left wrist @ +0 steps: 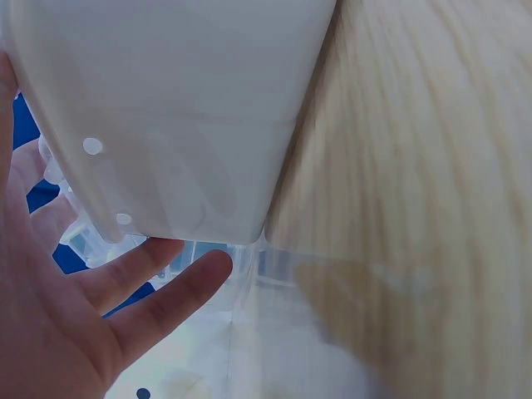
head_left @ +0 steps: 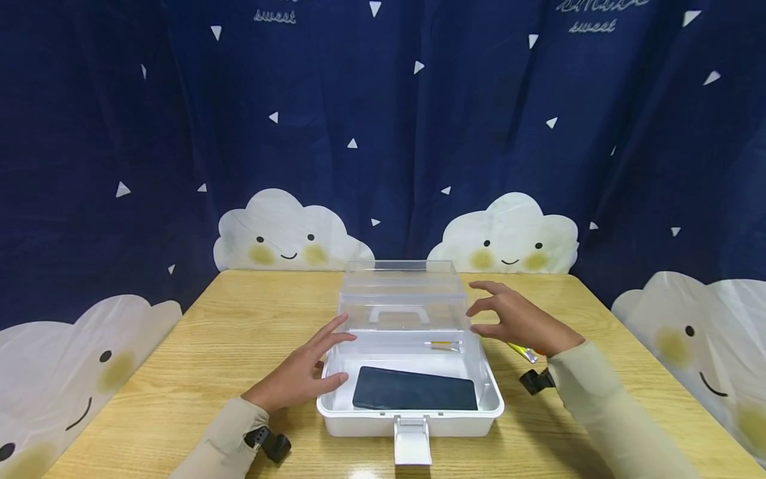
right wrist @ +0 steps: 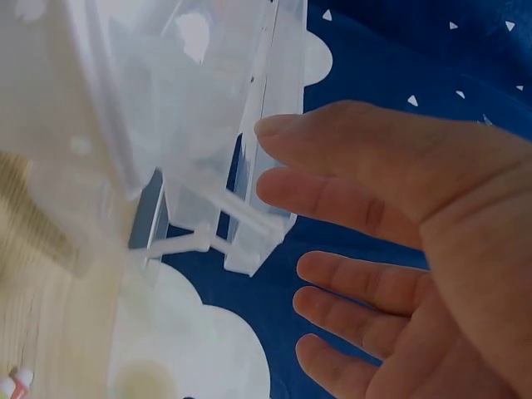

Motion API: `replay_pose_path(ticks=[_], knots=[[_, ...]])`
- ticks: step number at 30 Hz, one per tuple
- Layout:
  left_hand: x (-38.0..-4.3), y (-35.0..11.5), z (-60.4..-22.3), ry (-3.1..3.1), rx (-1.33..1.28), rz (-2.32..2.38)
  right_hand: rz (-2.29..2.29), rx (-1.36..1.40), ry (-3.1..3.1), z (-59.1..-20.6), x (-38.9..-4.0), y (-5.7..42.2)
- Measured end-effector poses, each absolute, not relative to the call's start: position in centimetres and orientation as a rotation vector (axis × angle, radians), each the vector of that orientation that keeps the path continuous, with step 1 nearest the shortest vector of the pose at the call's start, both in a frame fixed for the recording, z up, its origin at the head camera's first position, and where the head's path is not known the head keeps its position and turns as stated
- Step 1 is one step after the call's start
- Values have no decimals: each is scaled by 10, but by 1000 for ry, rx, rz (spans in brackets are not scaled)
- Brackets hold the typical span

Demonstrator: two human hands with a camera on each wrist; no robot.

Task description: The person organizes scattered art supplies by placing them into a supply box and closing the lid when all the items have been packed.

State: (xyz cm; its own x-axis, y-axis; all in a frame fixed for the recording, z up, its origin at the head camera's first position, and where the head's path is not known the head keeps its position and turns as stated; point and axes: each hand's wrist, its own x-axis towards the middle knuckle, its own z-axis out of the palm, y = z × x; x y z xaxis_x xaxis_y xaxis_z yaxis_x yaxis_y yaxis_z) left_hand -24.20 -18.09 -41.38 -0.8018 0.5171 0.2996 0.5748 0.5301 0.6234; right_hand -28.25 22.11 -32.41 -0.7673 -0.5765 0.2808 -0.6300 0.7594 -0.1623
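On the wooden tabletop (head_left: 251, 319), the white storage box (head_left: 359, 427) is sitting with its clear lid (head_left: 401, 289) tipped back, a dark slab (head_left: 413, 389) lying inside. At the box's left rim the left hand (head_left: 305, 372) is hovering, the right hand (head_left: 514, 319) beside the lid — each grip spread apart, holding nothing. They are likely preparing to handle the lid, which calls for pinching its edges.
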Motion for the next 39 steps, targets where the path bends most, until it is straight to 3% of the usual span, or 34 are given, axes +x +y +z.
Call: replay_pose_path(ticks=[39], knots=[[-243,-181,-416,-2683,-950,-1109,364,629,-2987,-353,-305,275]])
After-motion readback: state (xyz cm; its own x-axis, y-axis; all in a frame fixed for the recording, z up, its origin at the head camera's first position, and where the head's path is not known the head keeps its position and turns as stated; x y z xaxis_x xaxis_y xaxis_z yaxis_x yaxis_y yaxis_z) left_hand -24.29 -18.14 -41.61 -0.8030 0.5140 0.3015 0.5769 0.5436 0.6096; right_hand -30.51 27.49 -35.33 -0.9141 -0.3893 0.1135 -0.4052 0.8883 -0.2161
